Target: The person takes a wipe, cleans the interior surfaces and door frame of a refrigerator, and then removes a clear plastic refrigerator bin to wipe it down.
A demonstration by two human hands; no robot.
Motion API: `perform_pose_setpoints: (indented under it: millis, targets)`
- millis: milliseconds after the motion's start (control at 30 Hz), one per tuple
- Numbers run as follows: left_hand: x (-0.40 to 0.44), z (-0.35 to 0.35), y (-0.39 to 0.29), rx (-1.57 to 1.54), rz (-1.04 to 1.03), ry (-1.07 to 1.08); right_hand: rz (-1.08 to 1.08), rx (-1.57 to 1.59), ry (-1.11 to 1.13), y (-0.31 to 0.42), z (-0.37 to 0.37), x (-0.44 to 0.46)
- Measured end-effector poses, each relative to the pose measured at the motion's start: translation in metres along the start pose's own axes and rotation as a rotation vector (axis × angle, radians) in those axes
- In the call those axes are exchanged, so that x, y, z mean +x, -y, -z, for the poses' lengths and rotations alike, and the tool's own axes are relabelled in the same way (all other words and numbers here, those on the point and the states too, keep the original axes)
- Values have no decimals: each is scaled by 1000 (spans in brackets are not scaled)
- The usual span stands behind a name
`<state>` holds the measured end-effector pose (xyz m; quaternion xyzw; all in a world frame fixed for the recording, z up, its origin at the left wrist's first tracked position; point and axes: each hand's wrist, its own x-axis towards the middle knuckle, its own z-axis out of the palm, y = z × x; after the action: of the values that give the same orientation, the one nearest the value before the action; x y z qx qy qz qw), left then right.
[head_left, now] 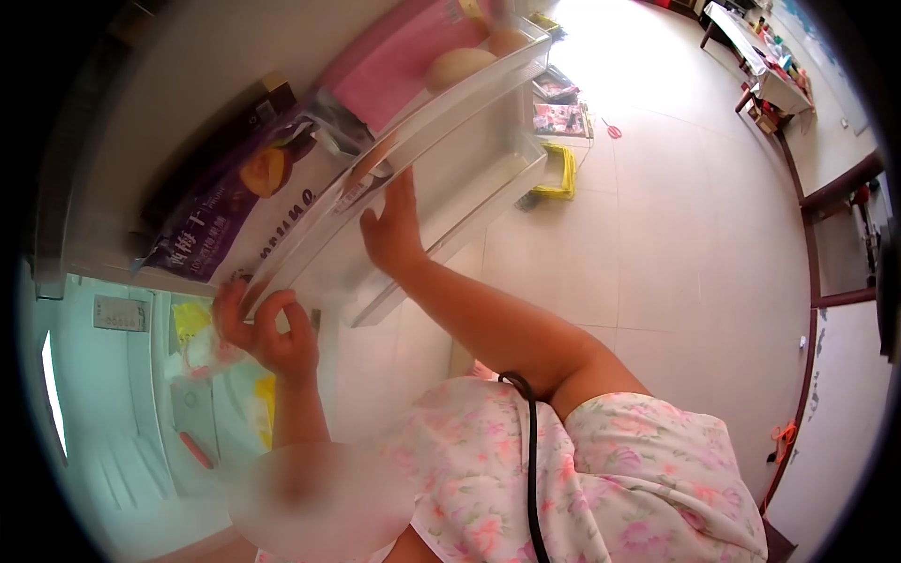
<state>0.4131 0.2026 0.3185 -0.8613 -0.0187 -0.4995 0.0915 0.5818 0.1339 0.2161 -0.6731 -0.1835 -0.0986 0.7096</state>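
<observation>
A clear plastic door bin (pixel 450 98) runs slantwise across the upper middle, on the inside of a fridge door. In it are a purple snack bag (pixel 211 211) with a fruit picture, a pink package (pixel 394 61) and an egg-like, pale round item (pixel 460 68). My left hand (pixel 272 333) is curled round the bin's lower left end, thumb and fingers bent. My right hand (pixel 396 230) grips the bin's underside near its middle; its fingertips are partly hidden and blurred by the plastic. Below it is a second clear bin (pixel 469 216).
The lit fridge interior (pixel 113 403) at lower left holds yellow packages (pixel 192 321). Beyond the door, a yellow-rimmed basket (pixel 560 174) and red scissors (pixel 612 130) are on the tiled floor (pixel 648 235). A cloth-covered table (pixel 765 70) stands far right. A black cord (pixel 531 450) hangs before my floral clothing.
</observation>
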Motion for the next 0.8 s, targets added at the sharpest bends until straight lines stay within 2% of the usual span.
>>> perform_pose_setpoints:
  millis: [67,100,133,200,267,333,400,500,533,600,700,800]
  targets:
    - [1,5,-3,-33,-1,44,85,-118,-3,-10,9,25]
    - [3,7,-4,-26,0,36,25,-101,-82,-7,21,49]
    - [4,8,-3,-68,0,58,51,-102,-134,-33,25,81]
    - [6,5,-3,-109,-2,61,45,128,-92,-22,48,108]
    - [3,3,-5,-72,-13,37,70,193,-183,-7,23,86]
    - [2,4,-10,-58,0,11,83,156,-101,-4,1,57]
    - [2,1,-9,-40,15,-9,233,-16,-138,11,-6,40]
    - [-1,-3,-6,-95,28,-40,99,-53,-3,-49,21,90]
    - [1,-2,-8,-95,23,-29,96,-159,-73,-90,21,117]
    - [2,-3,-10,-89,26,-40,-44,285,-26,-95,30,132]
    - [-3,-5,-13,-23,10,-35,83,228,-68,-87,18,86]
    - [-9,-10,-14,-84,81,-52,168,-202,63,-160,13,78]
